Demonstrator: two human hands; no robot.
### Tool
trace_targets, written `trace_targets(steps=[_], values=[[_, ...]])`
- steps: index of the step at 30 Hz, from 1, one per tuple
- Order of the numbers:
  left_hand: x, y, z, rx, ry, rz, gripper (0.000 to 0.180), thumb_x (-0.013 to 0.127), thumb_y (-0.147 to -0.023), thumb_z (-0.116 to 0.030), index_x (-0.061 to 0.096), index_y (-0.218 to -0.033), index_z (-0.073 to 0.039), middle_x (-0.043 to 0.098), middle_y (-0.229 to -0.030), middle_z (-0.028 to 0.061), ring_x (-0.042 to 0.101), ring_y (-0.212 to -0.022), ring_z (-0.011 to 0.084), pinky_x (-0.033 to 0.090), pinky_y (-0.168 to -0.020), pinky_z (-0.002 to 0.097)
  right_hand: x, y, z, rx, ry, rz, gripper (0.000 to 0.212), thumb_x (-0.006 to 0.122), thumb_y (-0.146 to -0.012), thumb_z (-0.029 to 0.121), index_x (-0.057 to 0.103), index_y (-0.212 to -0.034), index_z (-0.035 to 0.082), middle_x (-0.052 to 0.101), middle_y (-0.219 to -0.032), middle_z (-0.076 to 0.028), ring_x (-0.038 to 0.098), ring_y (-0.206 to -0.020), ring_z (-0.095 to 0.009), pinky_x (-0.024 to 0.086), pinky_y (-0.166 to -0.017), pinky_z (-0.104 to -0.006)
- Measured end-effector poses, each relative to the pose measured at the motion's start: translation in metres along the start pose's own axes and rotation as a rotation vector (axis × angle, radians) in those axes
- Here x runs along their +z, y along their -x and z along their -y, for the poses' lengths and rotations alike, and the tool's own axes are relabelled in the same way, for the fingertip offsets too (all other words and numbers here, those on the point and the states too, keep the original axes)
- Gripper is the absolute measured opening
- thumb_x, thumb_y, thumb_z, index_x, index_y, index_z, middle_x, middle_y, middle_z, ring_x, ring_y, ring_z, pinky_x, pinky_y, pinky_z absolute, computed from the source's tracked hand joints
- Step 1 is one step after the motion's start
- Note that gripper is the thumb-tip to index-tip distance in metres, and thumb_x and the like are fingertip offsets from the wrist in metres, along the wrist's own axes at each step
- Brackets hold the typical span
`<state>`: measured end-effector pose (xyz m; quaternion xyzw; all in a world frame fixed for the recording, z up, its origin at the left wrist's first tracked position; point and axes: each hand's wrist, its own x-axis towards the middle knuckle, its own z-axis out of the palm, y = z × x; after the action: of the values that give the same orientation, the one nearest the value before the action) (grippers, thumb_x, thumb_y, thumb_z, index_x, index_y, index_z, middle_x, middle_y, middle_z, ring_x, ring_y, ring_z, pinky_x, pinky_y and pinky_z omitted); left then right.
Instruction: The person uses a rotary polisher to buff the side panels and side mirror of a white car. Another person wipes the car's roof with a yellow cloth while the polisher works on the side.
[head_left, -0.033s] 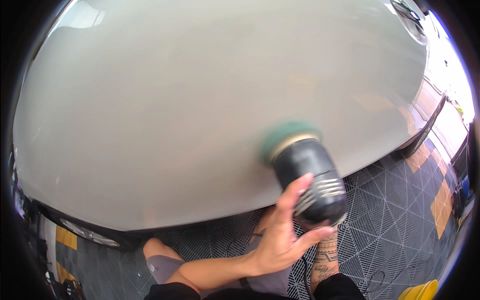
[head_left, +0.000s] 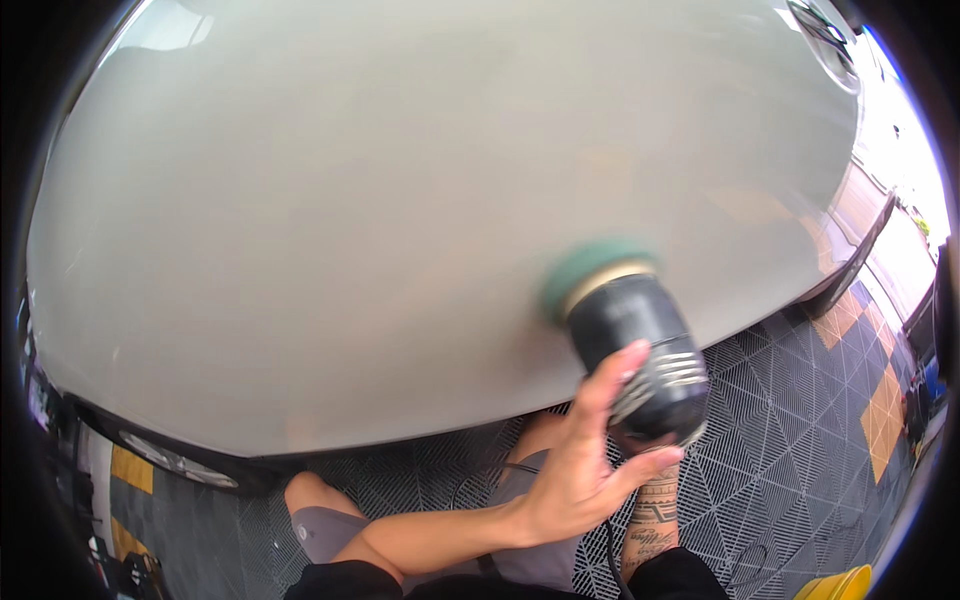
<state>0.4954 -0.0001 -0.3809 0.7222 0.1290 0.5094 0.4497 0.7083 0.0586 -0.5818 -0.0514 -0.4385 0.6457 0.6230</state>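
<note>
A black power polisher with a round green pad leans against a light silver-beige car panel. The pad touches the panel near its lower edge and is blurred. My left hand wraps round the polisher's rear body from the left, thumb and fingers apart on either side of the housing. My right forearm, tattooed, rises from the lower edge to the polisher's back end. Its hand is hidden behind the tool and my left hand. A dark cord hangs below the polisher.
Dark ribbed floor tiles with tan squares lie beneath the panel. My bent knees are close under its lower edge. A yellow bucket stands at the lower right. Bright daylight comes in on the far right.
The polisher and my left hand have shifted slightly to the right along the panel. The pad stays against the surface, and my grip looks the same.
</note>
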Motion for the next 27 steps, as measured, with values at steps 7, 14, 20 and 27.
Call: trace_targets(steps=[7, 14, 20, 27], values=[[0.022, 0.011, 0.033, 0.009, 0.072, -0.076, 0.085, 0.074, -0.083, -0.012, 0.019, -0.148, -0.008, 0.034, -0.141, 0.0166, 0.043, -0.127, 0.0245, 0.039, -0.105, 0.0380, -0.019, 0.027, 0.028, 0.027, 0.132, -0.125, 0.090, 0.085, -0.035, 0.028, 0.061, -0.109, -0.016, 0.067, -0.106, -0.022, 0.067, -0.094, -0.030, 0.051, -0.092, -0.0380], [-0.053, 0.072, 0.001, 0.026, 0.131, -0.146, 0.093, 0.075, -0.082, -0.007, 0.007, -0.145, -0.012, 0.038, -0.133, 0.0175, 0.049, -0.119, 0.0237, 0.049, -0.092, 0.0373, 0.038, 0.002, 0.017, 0.128, 0.425, -0.221, 0.087, 0.081, -0.028, 0.031, 0.066, -0.101, -0.013, 0.069, -0.099, -0.019, 0.068, -0.091, -0.027, 0.050, -0.089, -0.0319], [-0.134, 0.127, -0.034, -0.060, 0.243, -0.207, 0.101, 0.076, -0.080, -0.005, -0.001, -0.145, -0.017, 0.032, -0.136, 0.0157, 0.047, -0.119, 0.0219, 0.054, -0.084, 0.0321, 0.127, -0.033, -0.024, 0.205, 0.518, -0.089, 0.083, 0.084, -0.033, 0.035, 0.068, -0.098, -0.012, 0.070, -0.092, -0.019, 0.068, -0.082, -0.026, 0.049, -0.082, -0.0302], [-0.219, 0.191, -0.075, -0.079, 0.339, -0.470, 0.095, 0.081, -0.076, -0.025, 0.014, -0.142, -0.032, 0.026, -0.145, 0.0279, 0.037, -0.130, 0.0478, 0.040, -0.101, 0.0603, 0.203, -0.066, -0.097, 0.351, 0.557, 0.090, 0.085, 0.086, -0.034, 0.031, 0.066, -0.105, -0.012, 0.067, -0.107, -0.021, 0.066, -0.097, -0.028, 0.046, -0.092, -0.0327]])
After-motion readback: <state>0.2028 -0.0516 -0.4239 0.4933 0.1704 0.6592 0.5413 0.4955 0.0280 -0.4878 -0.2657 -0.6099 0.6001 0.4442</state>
